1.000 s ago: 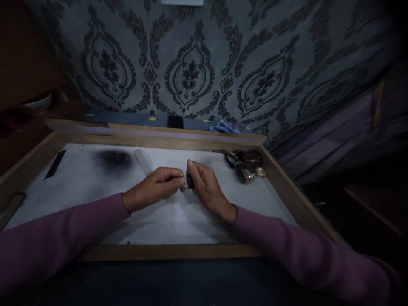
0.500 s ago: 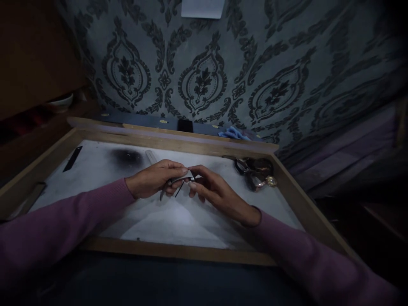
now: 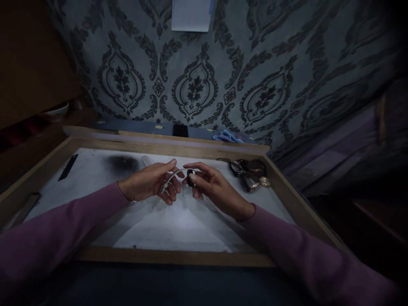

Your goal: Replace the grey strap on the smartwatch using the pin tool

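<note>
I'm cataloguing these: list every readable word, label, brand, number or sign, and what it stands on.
No text can be read.
Watch-like item in the right hand: too dark and small to read.
Round gold-toned item: too small.
Pale panel on the wall: no legible marks.

On my feed I am recording the left hand [image 3: 153, 180] opening: its thumb, pinching at the piece half a second ago, is now lifting clear, and its fingers are spreading. The strap [image 3: 178, 171] is now showing as a pale arc, curving toward those fingers. The right hand [image 3: 213, 185] is now pressing its thumb on the watch-like piece [image 3: 190, 178], whose dark face is coming into view. More of the wall sheet [image 3: 191, 17] is also showing.
</note>
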Demonstrator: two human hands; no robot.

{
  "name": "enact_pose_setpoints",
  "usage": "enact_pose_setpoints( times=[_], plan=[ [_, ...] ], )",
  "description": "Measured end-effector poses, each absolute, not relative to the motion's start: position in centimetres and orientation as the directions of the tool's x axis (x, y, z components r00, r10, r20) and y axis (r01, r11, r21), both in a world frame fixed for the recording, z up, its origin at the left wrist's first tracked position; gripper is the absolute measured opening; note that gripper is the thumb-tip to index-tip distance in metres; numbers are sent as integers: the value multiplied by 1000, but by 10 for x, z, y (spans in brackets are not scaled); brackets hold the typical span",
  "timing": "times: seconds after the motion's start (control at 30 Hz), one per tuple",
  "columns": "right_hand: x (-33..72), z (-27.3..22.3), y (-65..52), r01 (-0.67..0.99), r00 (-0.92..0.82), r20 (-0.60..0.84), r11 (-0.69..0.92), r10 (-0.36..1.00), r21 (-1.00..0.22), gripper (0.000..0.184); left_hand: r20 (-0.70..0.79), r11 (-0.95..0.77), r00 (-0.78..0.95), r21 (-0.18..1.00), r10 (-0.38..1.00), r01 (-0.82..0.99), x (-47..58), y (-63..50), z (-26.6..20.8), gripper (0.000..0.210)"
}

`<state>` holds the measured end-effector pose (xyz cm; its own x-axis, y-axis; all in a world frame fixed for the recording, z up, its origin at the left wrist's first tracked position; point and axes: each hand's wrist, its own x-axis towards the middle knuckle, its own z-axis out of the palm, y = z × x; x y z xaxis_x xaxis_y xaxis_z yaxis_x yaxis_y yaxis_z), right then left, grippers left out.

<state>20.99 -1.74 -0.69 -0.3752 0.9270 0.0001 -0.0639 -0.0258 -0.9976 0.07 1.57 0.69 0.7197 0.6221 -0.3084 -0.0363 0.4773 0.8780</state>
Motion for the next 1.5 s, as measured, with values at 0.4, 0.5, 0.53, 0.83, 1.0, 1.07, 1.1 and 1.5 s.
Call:
enact_pose_setpoints(
  times=[0.4, 0.5, 0.53, 0.83, 1.0, 1.07, 1.1, 1.5],
  plan=[
    [213, -12, -6, -408, -414, -343, -508, 843, -758, 12, -274, 424, 578, 895, 769, -139, 3, 22, 4, 29],
    [212, -9, -8, -426, -420, -358, -529, 834, -734, 13, -198, 267, 483, 961, 853, -78, 3, 21, 4, 31],
    [212, -8, -8, -428, -419, -363, -534, 832, -729, 15, -161, 208, 453, 976, 877, -56, 3, 21, 4, 34],
    [206, -11, -10, -400, -488, -320, -534, 812, -745, 16, 115, -200, 507, 973, 854, 117, 5, 16, 6, 36],
    [201, -12, -12, -367, -498, -313, -524, 809, -769, 16, 162, -252, 511, 961, 844, 112, 4, 19, 2, 28],
    [200, -11, -13, -375, -499, -309, -524, 809, -765, 15, 161, -242, 510, 965, 845, 97, 4, 19, 5, 27],
    [199, -11, -14, -379, -506, -308, -528, 806, -760, 13, 158, -238, 514, 967, 843, 94, 4, 18, 6, 28],
    [204, -5, -20, -414, -495, -269, -496, 826, -763, 17, 249, -603, 562, 493, 789, 627, -38, 62, 7, 27]
  ],
)
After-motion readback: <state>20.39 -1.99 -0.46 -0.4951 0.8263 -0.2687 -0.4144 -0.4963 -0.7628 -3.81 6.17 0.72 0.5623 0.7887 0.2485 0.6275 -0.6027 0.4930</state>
